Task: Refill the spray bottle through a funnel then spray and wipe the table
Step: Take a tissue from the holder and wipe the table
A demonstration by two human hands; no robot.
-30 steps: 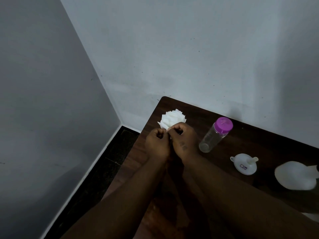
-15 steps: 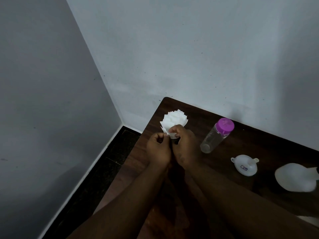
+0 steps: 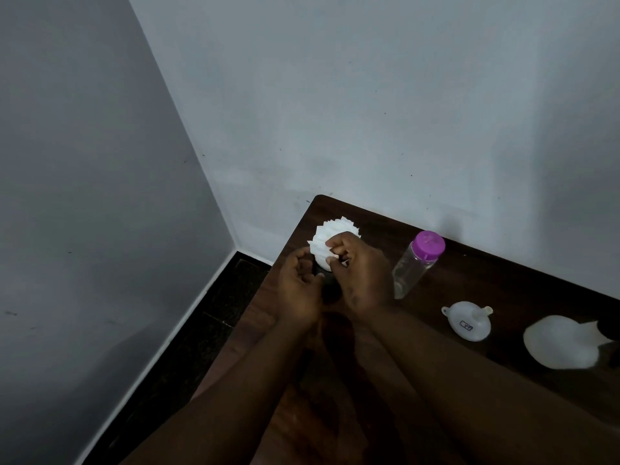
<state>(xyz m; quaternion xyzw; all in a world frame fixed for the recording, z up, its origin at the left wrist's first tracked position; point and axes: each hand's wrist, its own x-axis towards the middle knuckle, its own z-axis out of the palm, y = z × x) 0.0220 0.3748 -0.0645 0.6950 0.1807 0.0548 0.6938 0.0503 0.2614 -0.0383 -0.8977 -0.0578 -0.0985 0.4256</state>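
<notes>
A fanned stack of white paper napkins (image 3: pixel 324 237) stands at the far left corner of the dark wooden table (image 3: pixel 503 280). My right hand (image 3: pixel 360 273) pinches a napkin at the near side of the stack between thumb and fingers. My left hand (image 3: pixel 298 290) hovers just left of it, fingers loosely curled, with nothing visibly in them. A clear bottle with a purple cap (image 3: pixel 417 263) leans to the right of my right hand. A white funnel (image 3: pixel 469 321) lies mouth down further right. A white spray bottle (image 3: pixel 563 342) sits near the right edge, partly cut off.
Grey walls meet in a corner behind and left of the table. A dark floor with a white skirting board (image 3: pixel 188 317) runs along the table's left edge. My forearms cross the near part of the table.
My right hand has moved up onto the napkin stack and pinches a napkin there. My left hand has loosened and drawn slightly apart from the right.
</notes>
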